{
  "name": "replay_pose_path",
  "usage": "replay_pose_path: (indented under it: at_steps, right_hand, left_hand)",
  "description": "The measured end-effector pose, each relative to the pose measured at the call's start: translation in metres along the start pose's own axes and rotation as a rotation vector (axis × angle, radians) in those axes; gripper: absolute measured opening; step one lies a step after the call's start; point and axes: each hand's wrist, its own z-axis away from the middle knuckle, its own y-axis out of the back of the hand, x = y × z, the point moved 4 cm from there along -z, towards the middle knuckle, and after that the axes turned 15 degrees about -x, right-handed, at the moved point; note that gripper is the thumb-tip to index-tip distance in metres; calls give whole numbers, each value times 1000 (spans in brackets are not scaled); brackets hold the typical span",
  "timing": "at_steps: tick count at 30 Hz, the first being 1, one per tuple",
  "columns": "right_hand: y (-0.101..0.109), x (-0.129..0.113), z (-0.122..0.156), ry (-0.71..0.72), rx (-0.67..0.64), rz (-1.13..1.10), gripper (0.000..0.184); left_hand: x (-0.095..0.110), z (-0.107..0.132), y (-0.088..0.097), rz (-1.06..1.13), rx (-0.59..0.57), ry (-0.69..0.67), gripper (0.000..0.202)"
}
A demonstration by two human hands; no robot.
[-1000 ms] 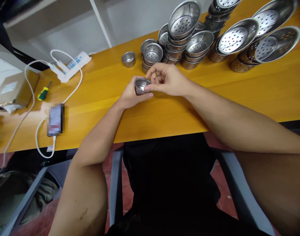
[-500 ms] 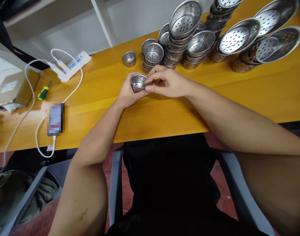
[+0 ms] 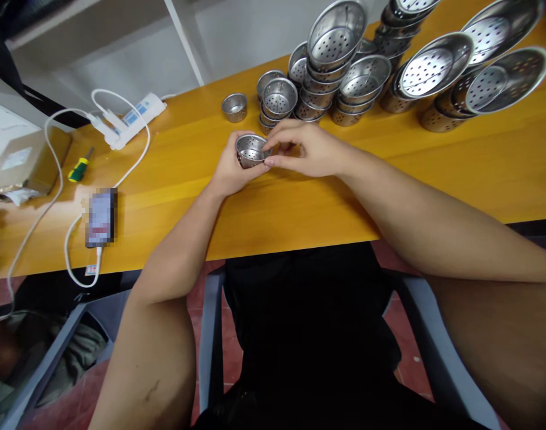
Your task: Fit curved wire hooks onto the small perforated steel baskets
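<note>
A small perforated steel strainer cup (image 3: 250, 149) is held just above the orange table (image 3: 300, 197), near its middle. My left hand (image 3: 230, 170) wraps round the cup from below and the left. My right hand (image 3: 306, 149) pinches the cup's right rim with thumb and forefinger, the other fingers curled. Behind the hands stand stacks of small strainer cups (image 3: 278, 101), and one single cup (image 3: 234, 107) sits apart to the left.
Stacks of larger perforated steel bowls (image 3: 434, 65) line the table's back right. At left lie a white power strip (image 3: 129, 116) with cables, a phone (image 3: 101, 217), a yellow-green screwdriver (image 3: 79, 169) and a cardboard box (image 3: 26, 164). A grey chair frame (image 3: 210, 334) is below.
Both hands have shifted the cup slightly left and up the table, and the right fingers have moved from above the cup to pinching its rim.
</note>
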Motion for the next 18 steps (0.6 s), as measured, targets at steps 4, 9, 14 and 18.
replay_pose_path:
  at_steps: [4, 9, 14, 18]
  right_hand:
    - [1, 0, 1, -20, 2, 23, 51]
    - [0, 2, 0, -29, -13, 66, 50]
    - [-7, 4, -1, 7, -59, 54, 43]
    - [-12, 4, -2, 4, -124, 27, 36]
  left_hand:
    - [-2, 0, 0, -34, -8, -3, 113]
    - [-5, 0, 0, -62, -14, -13, 114]
    - [-2, 0, -1, -67, -42, -28, 117]
    - [4, -1, -1, -36, -57, -30, 119]
